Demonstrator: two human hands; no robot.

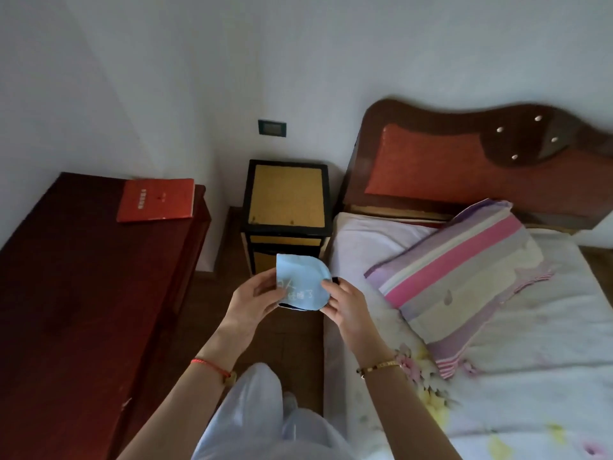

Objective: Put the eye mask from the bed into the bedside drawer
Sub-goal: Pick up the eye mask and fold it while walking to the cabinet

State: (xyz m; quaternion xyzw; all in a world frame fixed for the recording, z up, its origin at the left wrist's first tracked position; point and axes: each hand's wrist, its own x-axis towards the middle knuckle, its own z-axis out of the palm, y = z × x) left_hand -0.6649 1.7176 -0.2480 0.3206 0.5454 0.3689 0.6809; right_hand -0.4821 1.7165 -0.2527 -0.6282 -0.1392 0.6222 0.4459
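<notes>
A light blue eye mask (302, 279) with pale writing and a dark underside is folded and held up in the middle of the view. My left hand (257, 300) pinches its left edge and my right hand (345, 302) pinches its right edge. The mask hangs above the floor, in front of the bedside cabinet (287, 197), a black-framed box with yellow panels. Its top drawer front (285, 241) is shut. The bed (481, 360) lies to the right of my hands.
A striped pink and purple pillow (464, 277) lies at the head of the bed, below a brown and orange headboard (464, 161). A dark red chest (86, 293) with a red book (156, 200) on it stands at the left. Wooden floor runs between chest and bed.
</notes>
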